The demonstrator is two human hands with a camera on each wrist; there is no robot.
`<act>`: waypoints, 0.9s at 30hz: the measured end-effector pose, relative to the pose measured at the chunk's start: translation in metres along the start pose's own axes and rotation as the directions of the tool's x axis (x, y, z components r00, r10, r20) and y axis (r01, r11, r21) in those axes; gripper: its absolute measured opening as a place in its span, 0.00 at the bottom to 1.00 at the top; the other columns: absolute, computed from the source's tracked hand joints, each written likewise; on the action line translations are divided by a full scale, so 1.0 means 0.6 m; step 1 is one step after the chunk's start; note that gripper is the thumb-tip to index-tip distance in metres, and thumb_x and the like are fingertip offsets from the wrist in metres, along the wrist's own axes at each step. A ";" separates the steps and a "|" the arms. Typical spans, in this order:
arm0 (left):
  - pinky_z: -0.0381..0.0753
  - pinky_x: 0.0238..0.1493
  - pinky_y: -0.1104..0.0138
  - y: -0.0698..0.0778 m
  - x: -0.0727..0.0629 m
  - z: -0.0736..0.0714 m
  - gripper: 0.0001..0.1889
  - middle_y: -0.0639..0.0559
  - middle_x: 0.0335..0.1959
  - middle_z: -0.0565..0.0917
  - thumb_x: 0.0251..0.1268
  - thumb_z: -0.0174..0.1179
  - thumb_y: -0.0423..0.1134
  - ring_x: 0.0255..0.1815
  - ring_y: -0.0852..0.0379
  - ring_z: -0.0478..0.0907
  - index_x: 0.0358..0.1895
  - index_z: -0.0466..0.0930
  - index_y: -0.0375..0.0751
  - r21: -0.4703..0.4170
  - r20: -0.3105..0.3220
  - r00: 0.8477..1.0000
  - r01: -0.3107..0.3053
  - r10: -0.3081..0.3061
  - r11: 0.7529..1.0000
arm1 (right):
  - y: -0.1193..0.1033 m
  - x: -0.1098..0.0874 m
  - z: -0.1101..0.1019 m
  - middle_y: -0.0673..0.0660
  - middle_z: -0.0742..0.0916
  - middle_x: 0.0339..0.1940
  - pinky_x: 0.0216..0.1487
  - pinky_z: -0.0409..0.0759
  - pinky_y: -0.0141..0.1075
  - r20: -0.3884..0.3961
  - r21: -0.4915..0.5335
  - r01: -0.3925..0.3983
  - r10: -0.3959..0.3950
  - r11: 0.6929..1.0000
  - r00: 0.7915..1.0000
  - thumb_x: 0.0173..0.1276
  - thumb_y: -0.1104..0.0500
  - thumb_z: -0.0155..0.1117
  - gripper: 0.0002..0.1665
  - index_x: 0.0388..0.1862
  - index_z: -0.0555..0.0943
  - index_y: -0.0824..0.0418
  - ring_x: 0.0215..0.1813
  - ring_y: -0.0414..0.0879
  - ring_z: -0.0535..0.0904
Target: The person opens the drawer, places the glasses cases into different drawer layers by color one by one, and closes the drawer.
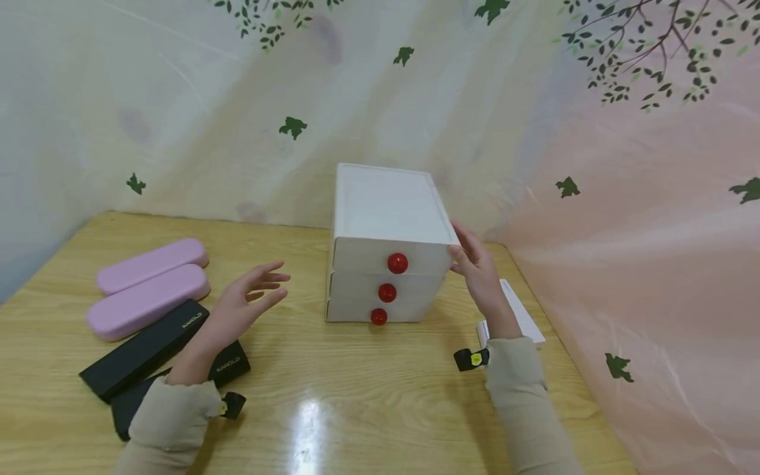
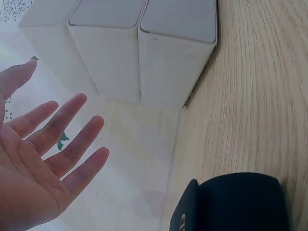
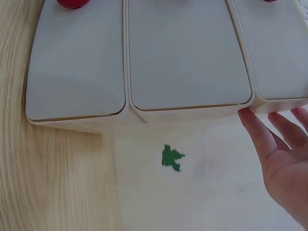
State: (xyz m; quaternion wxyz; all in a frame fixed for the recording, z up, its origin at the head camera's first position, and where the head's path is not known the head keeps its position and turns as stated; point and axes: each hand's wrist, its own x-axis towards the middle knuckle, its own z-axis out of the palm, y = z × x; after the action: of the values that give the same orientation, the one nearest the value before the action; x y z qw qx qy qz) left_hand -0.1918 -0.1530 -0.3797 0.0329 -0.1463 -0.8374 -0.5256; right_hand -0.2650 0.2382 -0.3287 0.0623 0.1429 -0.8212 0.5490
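A white desktop drawer box [image 1: 392, 206] with three stacked drawers stands near the middle of the table, each drawer front bearing a round red knob [image 1: 397, 262]. My right hand [image 1: 481, 280] touches its right side near the upper front corner. In the right wrist view, the thumb of that hand [image 3: 288, 166] meets the edge between two drawers, its fingers extended along the side. To the left of the box, my left hand [image 1: 240, 307] hovers over the table with fingers spread and nothing in them. The left wrist view shows that palm [image 2: 38, 178] apart from the box's side.
Two pink oblong cases [image 1: 148, 302] lie at the left. In front of them are two black oblong boxes [image 1: 148, 346], partly behind my left forearm. A white flat item [image 1: 524, 311] lies beyond my right wrist. A leaf-printed sheet [image 1: 237, 152] hangs behind the wooden table [image 1: 356, 396].
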 end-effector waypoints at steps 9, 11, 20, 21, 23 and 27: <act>0.67 0.64 0.39 0.002 0.000 -0.004 0.28 0.33 0.64 0.75 0.74 0.53 0.41 0.63 0.35 0.72 0.73 0.59 0.37 -0.019 -0.002 1.000 -0.016 0.016 1.000 | -0.023 0.003 0.052 0.53 0.68 0.76 0.62 0.75 0.58 0.024 0.047 0.027 -0.028 0.999 0.999 0.76 0.50 0.51 0.31 0.76 0.61 0.49 0.72 0.54 0.68; 0.67 0.64 0.39 0.002 0.000 -0.006 0.28 0.33 0.64 0.74 0.74 0.53 0.41 0.64 0.35 0.71 0.73 0.59 0.37 -0.020 -0.002 1.000 -0.017 0.017 1.000 | -0.028 0.003 0.063 0.53 0.67 0.76 0.62 0.75 0.59 0.028 0.054 0.030 -0.032 0.998 0.999 0.76 0.50 0.52 0.32 0.76 0.60 0.50 0.73 0.54 0.68; 0.65 0.65 0.37 0.005 -0.001 -0.008 0.28 0.36 0.69 0.69 0.73 0.54 0.42 0.65 0.34 0.69 0.72 0.61 0.39 -0.023 -0.014 1.000 -0.009 0.009 1.000 | -0.043 0.010 0.100 0.54 0.68 0.75 0.61 0.76 0.57 0.023 0.093 0.047 -0.049 0.995 0.999 0.76 0.52 0.53 0.31 0.75 0.62 0.50 0.71 0.55 0.70; 0.64 0.65 0.37 0.005 -0.001 -0.008 0.28 0.36 0.70 0.68 0.73 0.55 0.42 0.65 0.34 0.69 0.72 0.61 0.39 -0.020 -0.014 1.000 -0.008 0.008 1.000 | -0.043 0.012 0.103 0.54 0.68 0.75 0.61 0.76 0.57 0.022 0.096 0.048 -0.051 0.994 0.998 0.75 0.52 0.53 0.30 0.75 0.62 0.50 0.71 0.55 0.70; 0.64 0.65 0.37 0.006 0.000 -0.009 0.29 0.36 0.71 0.67 0.73 0.55 0.42 0.65 0.34 0.68 0.72 0.61 0.39 -0.017 -0.015 1.000 -0.003 0.003 1.000 | -0.045 0.016 0.109 0.54 0.69 0.75 0.62 0.76 0.57 0.020 0.098 0.045 -0.048 0.994 0.999 0.75 0.52 0.54 0.30 0.75 0.63 0.50 0.71 0.54 0.70; 0.63 0.66 0.36 0.006 -0.001 -0.011 0.30 0.35 0.72 0.64 0.73 0.54 0.43 0.66 0.33 0.67 0.74 0.58 0.39 -0.022 -0.016 1.000 0.006 -0.006 1.000 | -0.046 0.023 0.118 0.54 0.68 0.75 0.62 0.75 0.56 0.025 0.099 0.036 -0.039 0.994 0.999 0.74 0.49 0.54 0.32 0.75 0.62 0.49 0.72 0.54 0.69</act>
State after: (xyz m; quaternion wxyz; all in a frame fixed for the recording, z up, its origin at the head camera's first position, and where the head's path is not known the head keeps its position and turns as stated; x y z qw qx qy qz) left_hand -0.1905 -0.1573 -0.3738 0.0366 -0.1397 -0.8317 -0.5361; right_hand -0.2660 0.1610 -0.3283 0.0543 0.1686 -0.7911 0.5855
